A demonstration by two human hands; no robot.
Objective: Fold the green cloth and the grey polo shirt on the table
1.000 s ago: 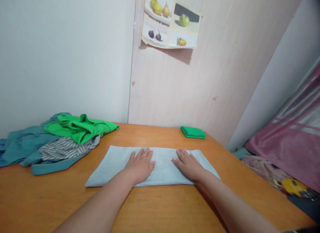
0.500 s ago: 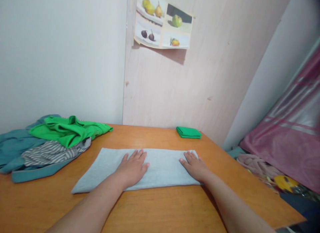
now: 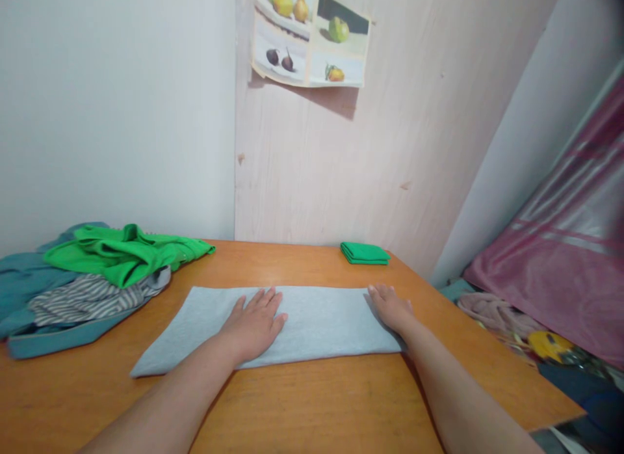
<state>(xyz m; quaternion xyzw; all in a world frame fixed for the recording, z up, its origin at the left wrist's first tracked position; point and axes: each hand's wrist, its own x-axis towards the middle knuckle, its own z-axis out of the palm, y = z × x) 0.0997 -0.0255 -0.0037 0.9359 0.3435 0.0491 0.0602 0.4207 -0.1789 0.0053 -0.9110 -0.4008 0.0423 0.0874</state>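
Note:
A light grey-blue folded cloth [image 3: 322, 324] lies as a long flat strip across the wooden table in front of me. My left hand [image 3: 256, 327] rests flat on its middle part, fingers stretched forward and thumb apart. At the cloth's right end is my right hand [image 3: 392, 309], its fingers extended along the edge, partly over the cloth. Nothing shows in its grasp. The cloth's left end, slanted at the near corner, extends past my left forearm.
On the wooden table [image 3: 312, 408], a heap holds a bright green garment [image 3: 121, 252], a striped garment [image 3: 92, 298] and blue-teal clothing [image 3: 63, 340]. A small folded green cloth [image 3: 364, 253] sits at the back right. Beyond the right edge hangs a pink curtain [image 3: 550, 278].
My right hand has shifted outward to the right, from on top of the cloth to its right edge. My left hand stays flat in nearly the same place. The view has moved slightly.

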